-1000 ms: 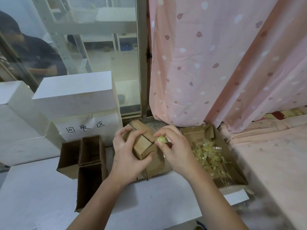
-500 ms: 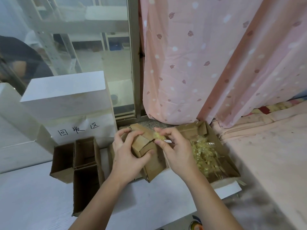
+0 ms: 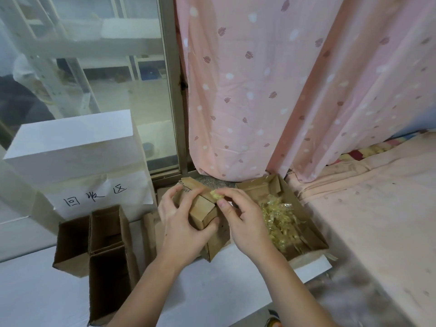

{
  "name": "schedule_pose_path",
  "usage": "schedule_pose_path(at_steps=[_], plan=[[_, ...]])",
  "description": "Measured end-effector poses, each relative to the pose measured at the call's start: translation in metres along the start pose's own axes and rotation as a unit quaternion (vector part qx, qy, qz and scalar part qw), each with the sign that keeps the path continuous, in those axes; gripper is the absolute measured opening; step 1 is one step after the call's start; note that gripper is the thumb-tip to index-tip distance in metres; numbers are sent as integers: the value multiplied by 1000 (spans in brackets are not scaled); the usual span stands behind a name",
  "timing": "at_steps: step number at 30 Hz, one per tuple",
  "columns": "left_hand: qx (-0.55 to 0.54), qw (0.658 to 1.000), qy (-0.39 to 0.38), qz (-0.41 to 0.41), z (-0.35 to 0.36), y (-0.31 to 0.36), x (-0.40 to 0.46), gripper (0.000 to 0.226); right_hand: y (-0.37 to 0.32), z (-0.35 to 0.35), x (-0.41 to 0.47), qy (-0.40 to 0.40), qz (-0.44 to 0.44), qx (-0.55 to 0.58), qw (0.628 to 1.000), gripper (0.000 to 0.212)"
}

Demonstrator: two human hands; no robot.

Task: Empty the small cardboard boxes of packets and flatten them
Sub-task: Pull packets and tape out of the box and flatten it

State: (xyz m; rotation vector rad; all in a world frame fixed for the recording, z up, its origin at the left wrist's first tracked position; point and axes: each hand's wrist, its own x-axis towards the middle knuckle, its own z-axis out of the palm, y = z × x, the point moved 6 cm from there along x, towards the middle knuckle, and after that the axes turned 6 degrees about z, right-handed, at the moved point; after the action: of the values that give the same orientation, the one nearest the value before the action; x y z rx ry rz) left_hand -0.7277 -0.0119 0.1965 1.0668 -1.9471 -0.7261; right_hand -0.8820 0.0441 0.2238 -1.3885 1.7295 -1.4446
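Over the tabletop (image 3: 35, 291), our left hand (image 3: 182, 228) is gripping a small cardboard box (image 3: 203, 210) while our right hand (image 3: 243, 217) is pinching a packet (image 3: 215, 195) at its mouth. Packets are piling in the tray (image 3: 313, 234) beside; three boxes (image 3: 99, 241) are standing unflattened, seemingly emptied.

Little is altered across the second. The yellowish packet (image 3: 215, 195) pinched by the right hand (image 3: 243, 218) is drawn slightly further from the small cardboard box (image 3: 203, 212) (gripped by the left hand (image 3: 181, 223)).
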Motion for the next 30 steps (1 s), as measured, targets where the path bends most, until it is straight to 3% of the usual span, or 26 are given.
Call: schedule_pose_path(at_steps=[11, 15, 22, 30], plan=[[31, 997, -40, 56, 35, 20, 1, 64, 26, -36, -1, 57, 75, -36, 995, 8], [27, 996, -47, 71, 48, 28, 2, 62, 30, -52, -5, 70, 91, -37, 993, 19], [25, 996, -52, 69, 70, 33, 3, 60, 37, -73, -5, 102, 81, -63, 989, 10], [9, 995, -71, 65, 85, 29, 7, 59, 45, -86, 3, 114, 8, -145, 983, 15]])
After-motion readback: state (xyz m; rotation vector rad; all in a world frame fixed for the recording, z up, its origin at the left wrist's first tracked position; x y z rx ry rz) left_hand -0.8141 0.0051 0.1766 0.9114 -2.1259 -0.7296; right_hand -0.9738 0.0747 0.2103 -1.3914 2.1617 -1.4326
